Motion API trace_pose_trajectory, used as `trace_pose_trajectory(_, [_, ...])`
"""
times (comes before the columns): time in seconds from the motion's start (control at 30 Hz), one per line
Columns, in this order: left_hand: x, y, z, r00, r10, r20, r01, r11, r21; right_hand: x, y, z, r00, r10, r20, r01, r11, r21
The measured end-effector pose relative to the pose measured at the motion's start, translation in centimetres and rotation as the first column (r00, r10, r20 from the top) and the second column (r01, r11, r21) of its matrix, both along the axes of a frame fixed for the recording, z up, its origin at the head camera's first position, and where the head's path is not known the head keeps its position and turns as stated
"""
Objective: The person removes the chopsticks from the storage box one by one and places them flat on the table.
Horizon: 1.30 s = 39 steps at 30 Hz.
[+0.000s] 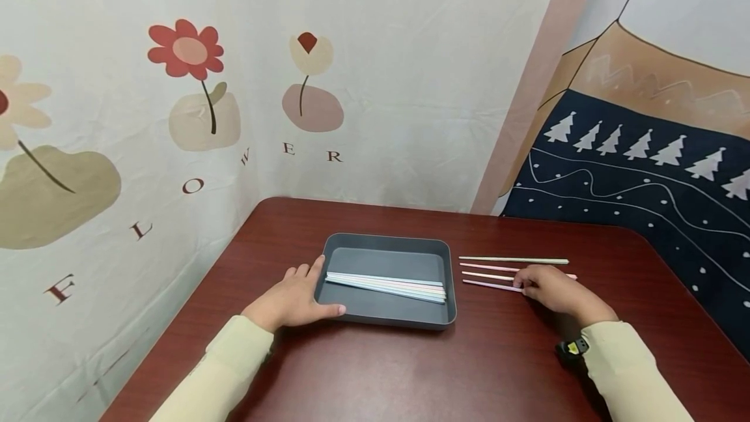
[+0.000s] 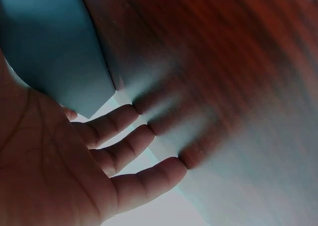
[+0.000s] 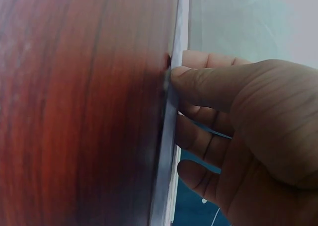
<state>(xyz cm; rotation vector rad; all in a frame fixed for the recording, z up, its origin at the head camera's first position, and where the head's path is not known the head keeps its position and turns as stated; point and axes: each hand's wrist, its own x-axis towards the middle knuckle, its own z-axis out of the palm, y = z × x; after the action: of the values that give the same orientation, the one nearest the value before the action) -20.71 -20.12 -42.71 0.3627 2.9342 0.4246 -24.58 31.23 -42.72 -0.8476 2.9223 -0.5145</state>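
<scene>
A grey rectangular tray [image 1: 387, 325] sits on the table, with a bundle of several pale chopsticks [image 1: 387, 286] lying across it. My left hand [image 1: 299, 298] rests at the tray's left end, fingers extended along its outer side and thumb on the front left corner. In the left wrist view, the fingers [image 2: 161, 179] look straight and spread beside the tray wall [image 2: 59, 42]. To the right of the tray, my right hand [image 1: 551, 288] pinches the nearest of several loose chopsticks, a pinkish-lilac one [image 1: 489, 285]. Thumb and fingertips meet at this chopstick [image 3: 169, 116] in the right wrist view.
Behind the held chopstick lie a cream chopstick [image 1: 486, 275], a pink one [image 1: 483, 266] and a pale green one [image 1: 515, 260], roughly parallel. The dark red table [image 1: 410, 376] reaches a flower-printed curtain [image 1: 398, 83] at the back and a navy patterned cloth [image 1: 674, 213] at the right.
</scene>
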Motion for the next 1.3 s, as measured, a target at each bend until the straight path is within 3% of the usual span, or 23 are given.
trace_pose_trajectory(0.3, [0.1, -0.1, 0.0, 1.000, -0.004, -0.013, 0.004, 1.000, 0.005, -0.1, -0.2, 0.2, 1.000, -0.014, 0.017, 0.014, 1.000, -0.015])
trace_pose_trajectory(0.6, [0.2, -0.1, -0.1, 1.000, -0.006, -0.020, 0.006, 1.000, 0.006, -0.9, -1.8, 2.1, 0.999, -0.019, 0.027, 0.022, 0.996, -0.091])
trace_pose_trajectory(1.07, [0.3, -0.1, -0.2, 1.000, 0.002, -0.013, -0.002, 1.000, 0.004, -3.0, -8.8, 3.7, 0.996, 0.082, 0.021, -0.077, 0.980, -0.182])
trace_pose_trajectory(1.3, [0.4, 0.0, 0.0, 1.000, 0.000, -0.012, 0.000, 1.000, 0.004, -4.0, -13.2, 4.3, 0.987, 0.142, 0.080, -0.121, 0.966, -0.228])
